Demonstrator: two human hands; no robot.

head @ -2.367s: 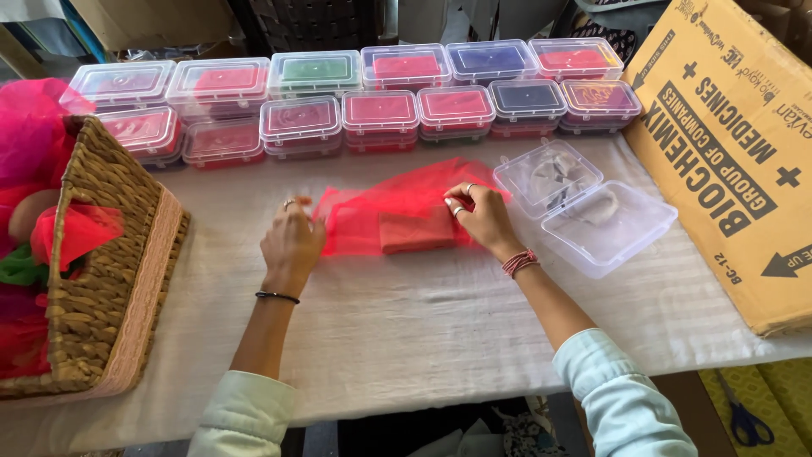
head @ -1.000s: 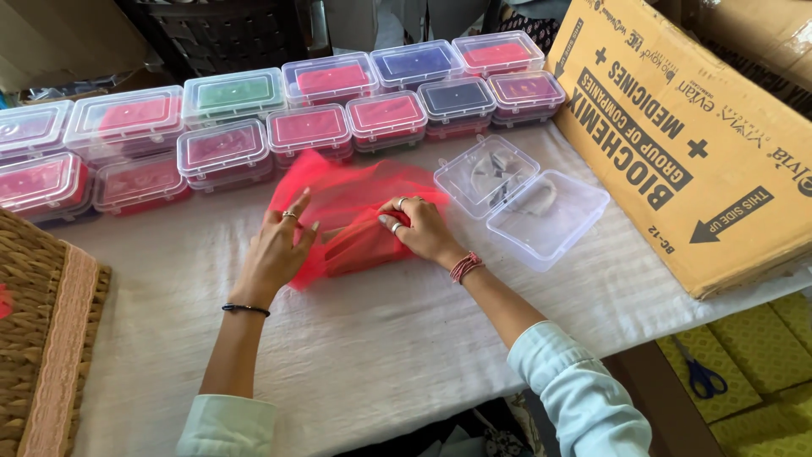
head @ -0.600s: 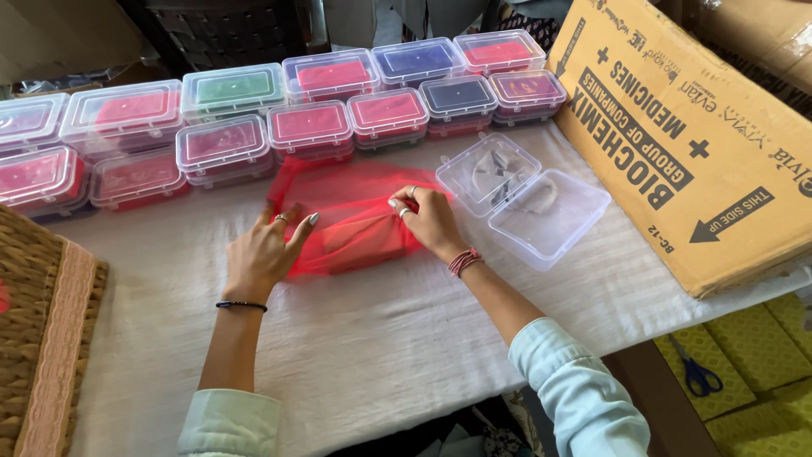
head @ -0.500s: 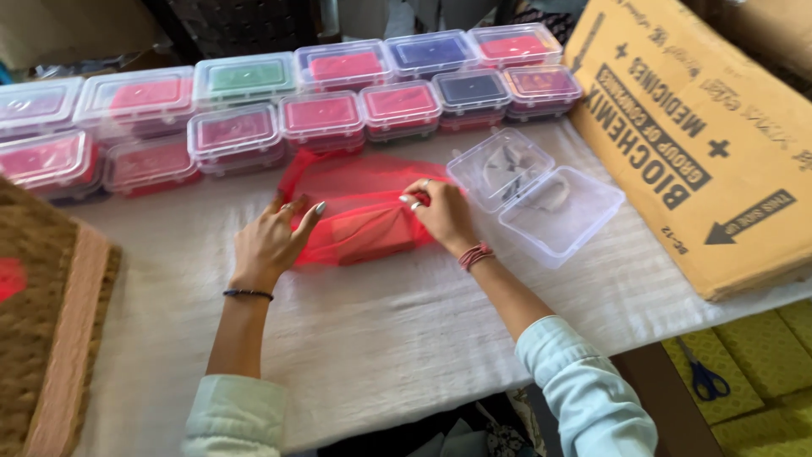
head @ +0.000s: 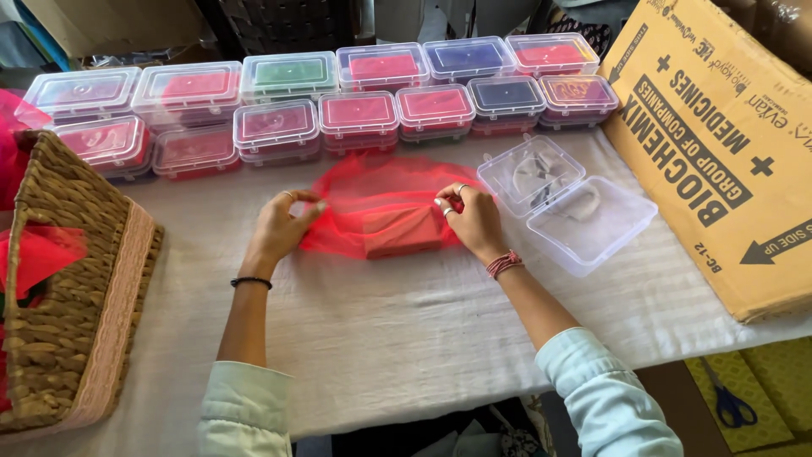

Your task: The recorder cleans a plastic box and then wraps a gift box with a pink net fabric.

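A sheer red net cloth [head: 381,188] lies on the white table cover [head: 397,330], part of it folded into a thicker red block [head: 404,232]. My left hand [head: 283,227] pinches the cloth's left edge. At the right edge my right hand [head: 469,218] pinches the cloth just above the folded block. An open clear plastic box [head: 584,222] with its hinged lid [head: 529,172] laid back sits right of my right hand, with nothing in its base.
Two rows of closed clear boxes [head: 359,112] holding red, green and blue cloth line the table's far side. A wicker basket [head: 63,296] with red and pink cloth stands at the left. A flat cardboard carton [head: 727,144] lies at the right. Scissors [head: 726,404] rest on the floor.
The red cloth has been folded in smaller. My hands have drawn closer together along its edges. The view has swung back left, so the basket shows again.
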